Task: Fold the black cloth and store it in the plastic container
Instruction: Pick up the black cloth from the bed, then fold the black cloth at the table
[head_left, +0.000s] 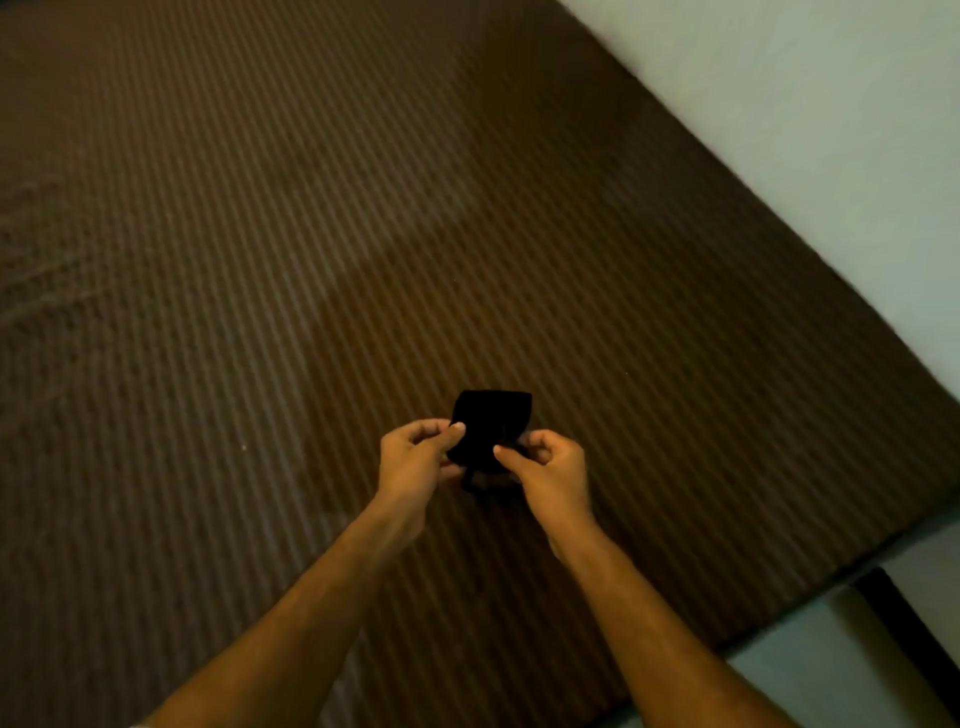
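Observation:
A small black cloth is held up between both hands above a brown striped surface. My left hand pinches its left edge with thumb and fingers. My right hand pinches its lower right part. The cloth looks folded into a small, roughly square shape, with a thin black strip hanging below it. No plastic container appears in the head view.
The brown striped bed cover fills most of the view. A pale wall runs along its right side. At the lower right lies a pale floor with a dark strip.

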